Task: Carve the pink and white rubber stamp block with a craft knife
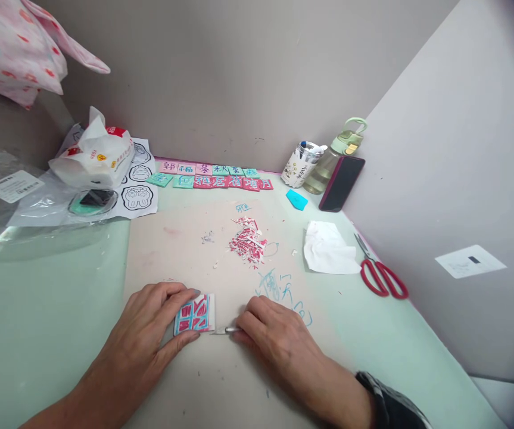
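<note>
Right hand point(279, 333), fingers pinched on a slim carving knife point(226, 329); left hand point(158, 319), fingers pressed together, steadies the rubber stamp block point(195, 314). Shallow, outward cuts suit best.

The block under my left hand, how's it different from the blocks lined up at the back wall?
The block lies alone, held by the left hand; the row of blocks sits untouched, side by side. The block is mostly red and blue; the row mixes pink, green and red. All are small carved squares.

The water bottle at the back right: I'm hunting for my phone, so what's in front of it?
A dark phone with a red edge leans against the water bottle, covering its right side. What lies behind the phone cannot be seen.
</note>
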`<action>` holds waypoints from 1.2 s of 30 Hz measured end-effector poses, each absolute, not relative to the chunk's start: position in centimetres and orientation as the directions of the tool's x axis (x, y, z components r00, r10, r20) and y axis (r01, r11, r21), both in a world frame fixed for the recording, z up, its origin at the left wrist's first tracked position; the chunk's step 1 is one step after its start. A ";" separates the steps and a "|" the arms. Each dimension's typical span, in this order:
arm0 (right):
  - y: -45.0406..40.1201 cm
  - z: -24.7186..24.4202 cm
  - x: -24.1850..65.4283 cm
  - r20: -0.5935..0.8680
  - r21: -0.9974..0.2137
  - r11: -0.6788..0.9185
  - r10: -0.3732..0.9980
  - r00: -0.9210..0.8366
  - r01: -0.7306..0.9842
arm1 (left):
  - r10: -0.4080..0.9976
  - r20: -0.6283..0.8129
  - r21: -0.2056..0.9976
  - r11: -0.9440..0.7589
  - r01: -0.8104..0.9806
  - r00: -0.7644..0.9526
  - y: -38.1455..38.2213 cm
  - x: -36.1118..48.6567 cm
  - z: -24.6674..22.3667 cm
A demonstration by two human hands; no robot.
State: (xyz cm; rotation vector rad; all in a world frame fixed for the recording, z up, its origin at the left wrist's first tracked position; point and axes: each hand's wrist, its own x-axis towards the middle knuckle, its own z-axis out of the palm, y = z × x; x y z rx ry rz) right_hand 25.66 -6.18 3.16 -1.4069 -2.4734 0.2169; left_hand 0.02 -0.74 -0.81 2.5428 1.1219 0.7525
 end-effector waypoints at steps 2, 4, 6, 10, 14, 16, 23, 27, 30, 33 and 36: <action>-6.2 3.2 25.6 0.178 -0.266 0.514 0.858 -0.482 0.816 | 0.745 0.353 0.428 -0.667 0.610 0.567 -0.7 0.1 -0.8; -6.3 3.3 25.6 0.173 -0.273 0.505 0.863 -0.475 0.819 | 0.744 0.359 0.428 -0.668 0.609 0.564 -0.7 0.1 -0.7; -6.3 3.3 25.6 0.162 -0.283 0.498 0.867 -0.471 0.820 | 0.743 0.363 0.430 -0.669 0.606 0.563 -0.7 0.1 -0.6; -6.2 3.3 25.5 0.164 -0.286 0.493 0.870 -0.465 0.822 | 0.738 0.371 0.423 -0.675 0.605 0.564 -0.6 0.1 -0.7; -6.1 3.4 25.4 0.164 -0.298 0.483 0.875 -0.455 0.823 | 0.737 0.383 0.425 -0.676 0.602 0.557 -0.5 0.1 -0.8; -6.1 3.4 25.3 0.160 -0.303 0.475 0.880 -0.447 0.827 | 0.745 0.379 0.435 -0.667 0.604 0.550 -0.5 0.1 -0.9; -6.2 3.3 25.2 0.149 -0.329 0.443 0.896 -0.418 0.834 | 0.744 0.366 0.447 -0.668 0.595 0.559 -0.5 0.0 -1.0; -6.2 2.9 25.1 0.175 -0.333 0.443 0.896 -0.407 0.832 | 0.741 0.373 0.436 -0.671 0.600 0.559 -0.5 0.0 -1.2; -6.4 2.9 25.0 0.175 -0.337 0.429 0.903 -0.392 0.838 | 0.732 0.382 0.428 -0.682 0.594 0.565 -0.5 0.0 -1.3; -6.5 2.8 24.8 0.170 -0.341 0.415 0.910 -0.379 0.843 | 0.726 0.386 0.419 -0.687 0.594 0.569 -0.5 0.0 -1.4; -6.6 2.7 24.8 0.186 -0.340 0.415 0.909 -0.372 0.844 | 0.725 0.381 0.413 -0.689 0.596 0.574 -0.5 0.0 -1.5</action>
